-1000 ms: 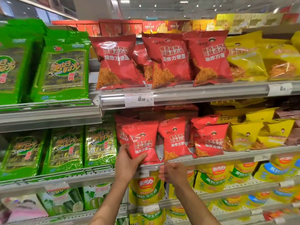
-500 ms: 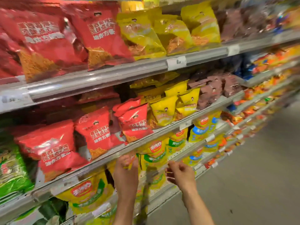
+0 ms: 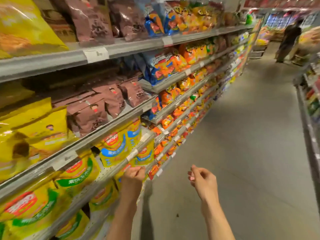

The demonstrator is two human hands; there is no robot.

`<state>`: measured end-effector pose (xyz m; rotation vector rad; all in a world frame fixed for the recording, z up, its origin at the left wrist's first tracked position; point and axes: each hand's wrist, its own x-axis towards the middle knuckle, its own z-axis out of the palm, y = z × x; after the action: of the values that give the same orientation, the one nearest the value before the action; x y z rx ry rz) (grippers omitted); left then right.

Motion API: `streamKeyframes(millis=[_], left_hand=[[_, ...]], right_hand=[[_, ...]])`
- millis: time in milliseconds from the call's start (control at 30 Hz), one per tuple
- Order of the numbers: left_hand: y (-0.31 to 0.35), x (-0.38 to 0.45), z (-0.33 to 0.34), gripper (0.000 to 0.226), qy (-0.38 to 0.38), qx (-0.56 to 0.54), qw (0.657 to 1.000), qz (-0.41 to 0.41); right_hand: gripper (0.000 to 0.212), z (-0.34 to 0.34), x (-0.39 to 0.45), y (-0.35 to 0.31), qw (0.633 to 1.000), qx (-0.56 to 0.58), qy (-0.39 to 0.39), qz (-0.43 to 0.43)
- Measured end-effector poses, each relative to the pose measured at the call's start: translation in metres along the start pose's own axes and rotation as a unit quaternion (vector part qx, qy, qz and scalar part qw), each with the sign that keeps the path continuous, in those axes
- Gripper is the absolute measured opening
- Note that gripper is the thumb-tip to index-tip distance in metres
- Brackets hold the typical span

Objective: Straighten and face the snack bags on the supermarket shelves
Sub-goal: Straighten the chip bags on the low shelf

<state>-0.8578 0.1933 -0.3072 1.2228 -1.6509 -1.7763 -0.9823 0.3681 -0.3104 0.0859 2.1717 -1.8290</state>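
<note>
**shelfguy:** Since half a second ago the view swings right down the aisle, so the red bags are gone and brown bags (image 3: 97, 110) sit on the middle shelf (image 3: 110, 129).

**aisle9:** Hands?

**shelfguy:** Left hand (image 3: 134, 175) is up at the lower shelf's edge, fingers curled against the rail just under a yellow-and-blue bag (image 3: 119, 146); can't tell if it's gripping anything. Right hand (image 3: 202, 181) hangs over the floor (image 3: 251, 153), loosely curled, holding nothing.
</note>
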Motion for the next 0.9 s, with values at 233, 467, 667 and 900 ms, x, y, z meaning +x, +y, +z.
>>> streamKeyframes(millis=[233,467,667,900], left_hand=[[0.019,0.059,0.135,0.007,-0.029,0.021,0.999,0.01],[0.055,0.175,0.249,0.003,-0.047,-0.038,0.998,-0.028],[0.102,0.267,0.327,0.008,0.027,-0.067,0.997,-0.007],[0.116,0.34,0.375,0.018,0.062,-0.061,0.996,-0.033]], right_hand=[[0.028,-0.069,0.121,-0.013,0.999,-0.002,0.051,0.016],[0.018,-0.078,0.277,-0.049,0.998,-0.014,0.052,0.026],[0.016,-0.05,0.407,-0.099,0.999,-0.041,0.002,0.013],[0.019,-0.009,0.519,-0.118,0.993,-0.063,-0.094,0.03]])
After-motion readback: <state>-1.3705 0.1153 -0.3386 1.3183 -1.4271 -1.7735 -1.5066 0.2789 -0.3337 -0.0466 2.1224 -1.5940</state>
